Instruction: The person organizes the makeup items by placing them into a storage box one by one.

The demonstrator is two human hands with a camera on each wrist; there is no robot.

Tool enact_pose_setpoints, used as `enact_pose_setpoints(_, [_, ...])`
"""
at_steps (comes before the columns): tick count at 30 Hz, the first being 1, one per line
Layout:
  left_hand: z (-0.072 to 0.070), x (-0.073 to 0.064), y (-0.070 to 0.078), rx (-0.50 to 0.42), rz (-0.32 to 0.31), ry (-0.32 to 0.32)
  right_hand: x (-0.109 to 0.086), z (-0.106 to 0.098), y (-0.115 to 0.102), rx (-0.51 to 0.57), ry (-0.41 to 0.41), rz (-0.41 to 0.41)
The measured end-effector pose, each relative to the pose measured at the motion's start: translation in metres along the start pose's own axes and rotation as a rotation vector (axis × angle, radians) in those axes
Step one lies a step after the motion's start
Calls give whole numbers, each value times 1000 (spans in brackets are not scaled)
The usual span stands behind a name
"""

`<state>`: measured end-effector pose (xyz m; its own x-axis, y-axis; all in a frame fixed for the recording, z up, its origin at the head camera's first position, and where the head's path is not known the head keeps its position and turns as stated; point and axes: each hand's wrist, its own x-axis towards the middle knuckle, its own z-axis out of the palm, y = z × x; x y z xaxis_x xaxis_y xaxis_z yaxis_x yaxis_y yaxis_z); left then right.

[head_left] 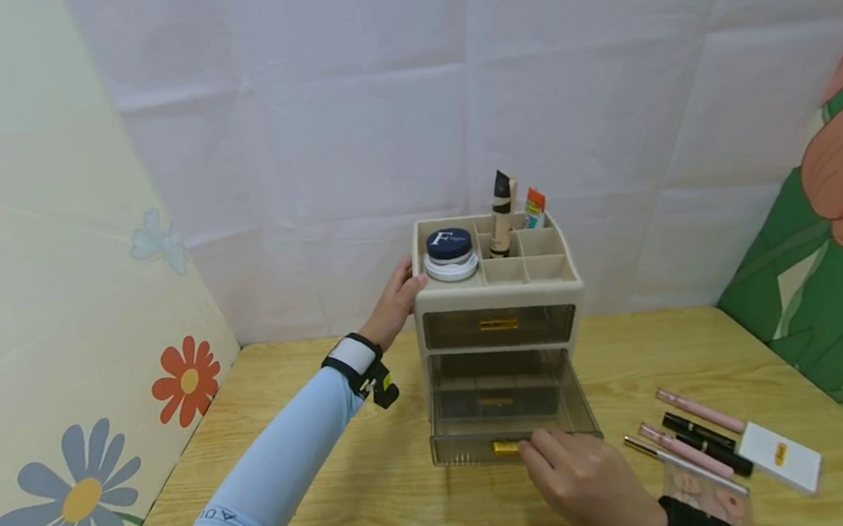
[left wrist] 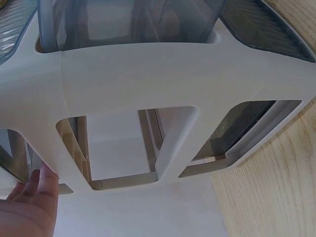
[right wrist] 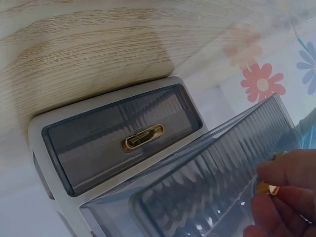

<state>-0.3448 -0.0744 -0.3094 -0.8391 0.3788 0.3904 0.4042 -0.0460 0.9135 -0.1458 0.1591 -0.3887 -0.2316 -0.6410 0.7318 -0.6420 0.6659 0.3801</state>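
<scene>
Right hand pinches drawer handle — left hand grips organizer.

The head view looks forward and down; closer wrist views share its drawer organizer.

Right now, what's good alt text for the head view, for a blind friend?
A person's right fingers pinch the gold handle of the open middle drawer in a beige cosmetics organizer, their left fingers holding its side. A navy-lidded jar sits on top; slim cosmetic tubes and a white box lie on the wooden table at right.
</scene>
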Motion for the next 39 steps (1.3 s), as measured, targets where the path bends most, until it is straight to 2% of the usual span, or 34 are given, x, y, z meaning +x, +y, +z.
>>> enact_pose_setpoints(8, [1, 0, 0, 15, -26, 18, 6, -13, -2, 41, -13, 12])
enact_pose_setpoints(12, [0, 0, 3, 14, -17, 11, 14, -26, 3, 100, -20, 50])
enact_pose_setpoints(15, [0, 0, 4, 7, -9, 6, 20, -38, 11, 100, -23, 88])
enact_pose_setpoints(21, [0, -1, 4, 4, -14, 4, 21, -55, 40, 42, -15, 153])
enact_pose_setpoints(25, [1, -1, 4, 10, -8, -7, 11, -60, 70, -31, 17, 192])
enact_pose_setpoints(28, [3, 0, 4, 5, 0, -13, -1, -61, 95, -67, 12, 221])
enact_pose_setpoints(32, [4, 1, 4, -3, 3, -16, -24, -58, 125, -68, -78, 287])
enact_pose_setpoints(39, [1, -2, 2, -8, -7, -7, -66, -42, 160, -8, -432, 516])
